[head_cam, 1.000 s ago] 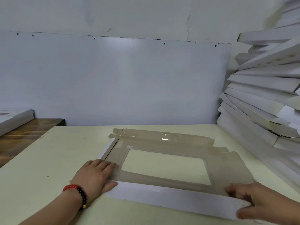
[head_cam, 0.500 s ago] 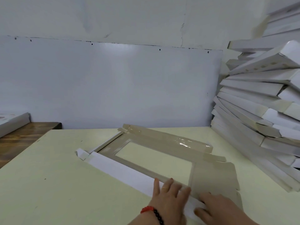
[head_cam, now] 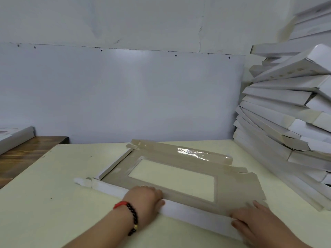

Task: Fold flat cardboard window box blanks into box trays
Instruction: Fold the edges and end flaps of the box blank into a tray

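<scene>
The left hand (head_cam: pixel 143 199) curls over the raised white near flap (head_cam: pixel 188 214) of the flat grey-brown cardboard window box blank (head_cam: pixel 172 178); the right hand (head_cam: pixel 254 221) presses spread fingers on that flap's right end. The blank lies just beyond both hands on the pale yellow counter (head_cam: pixel 53 203), its long axis running left to right, grey inside up, clear film window central.

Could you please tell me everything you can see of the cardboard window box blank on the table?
The grey-brown cardboard window box blank lies mostly flat on the pale yellow table, unprinted side up, around a rectangular window opening. Its near long flap shows white and is folded up; the left side flap also stands raised. Glossy clear film covers the far flap. The left hand grips the near flap; the right hand presses its right end.
</scene>
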Demonstrator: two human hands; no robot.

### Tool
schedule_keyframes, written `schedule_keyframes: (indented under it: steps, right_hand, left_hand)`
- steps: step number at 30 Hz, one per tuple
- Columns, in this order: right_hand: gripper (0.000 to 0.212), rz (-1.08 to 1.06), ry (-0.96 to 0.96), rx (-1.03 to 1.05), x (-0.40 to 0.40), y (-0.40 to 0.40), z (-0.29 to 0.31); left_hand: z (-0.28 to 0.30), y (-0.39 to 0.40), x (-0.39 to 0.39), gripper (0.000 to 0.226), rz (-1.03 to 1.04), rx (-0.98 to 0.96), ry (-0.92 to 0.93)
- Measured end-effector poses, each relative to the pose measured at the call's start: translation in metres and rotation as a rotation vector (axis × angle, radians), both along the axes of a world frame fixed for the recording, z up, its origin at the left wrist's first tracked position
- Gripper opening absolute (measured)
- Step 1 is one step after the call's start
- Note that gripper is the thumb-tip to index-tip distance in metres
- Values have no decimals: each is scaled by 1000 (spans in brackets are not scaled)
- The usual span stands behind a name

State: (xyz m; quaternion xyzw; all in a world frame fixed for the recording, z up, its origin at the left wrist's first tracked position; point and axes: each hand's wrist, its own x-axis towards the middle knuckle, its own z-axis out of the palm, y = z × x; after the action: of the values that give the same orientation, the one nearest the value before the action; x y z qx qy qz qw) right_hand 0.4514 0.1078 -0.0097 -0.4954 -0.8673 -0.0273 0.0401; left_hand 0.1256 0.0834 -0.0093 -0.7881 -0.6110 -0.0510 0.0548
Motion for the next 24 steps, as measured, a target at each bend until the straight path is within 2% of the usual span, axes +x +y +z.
schedule_keyframes:
  steps: [3,7,9,10,12,14,16,17,18,20,22,24]
  right_hand:
    - [31,-21,7,-12,14,1,6]
    - [26,-8,-73,9,7,1,8]
    - [23,28,-122,207,-5,0,4]
    - [21,19,-74,340,-9,1,0]
    - [34,127,100,541,-24,-3,-7]
    - [41,300,80,562,-40,-8,-24]
    - [43,412,38,479,-54,-13,-31]
    - [38,438,31,435,-59,-13,-33]
    - [33,439,11,403,-62,-13,-34]
    - [40,425,-22,380,-65,-10,-31]
    - [43,432,-35,430,-69,-6,-29]
    - [39,441,-64,451,-81,-6,-27]
  left_hand:
    - [3,-4,-37,31,62,-112,-120]
    - [-5,-10,-49,25,54,-117,-175]
    - [-14,-14,-42,17,29,-70,-256]
    - [-18,-17,-37,15,18,-54,-308]
    - [-23,-19,-27,13,-4,-19,-381]
    - [-25,-20,-19,15,-20,21,-389]
    - [-27,-23,-12,23,-69,73,-360]
    - [-28,-25,-10,31,-99,87,-323]
    - [-27,-28,-9,40,-123,93,-272]
    - [-27,-34,-8,55,-150,79,-147]
    - [-23,-39,-5,51,-229,73,-34]
    - [-21,-37,2,30,-334,123,91]
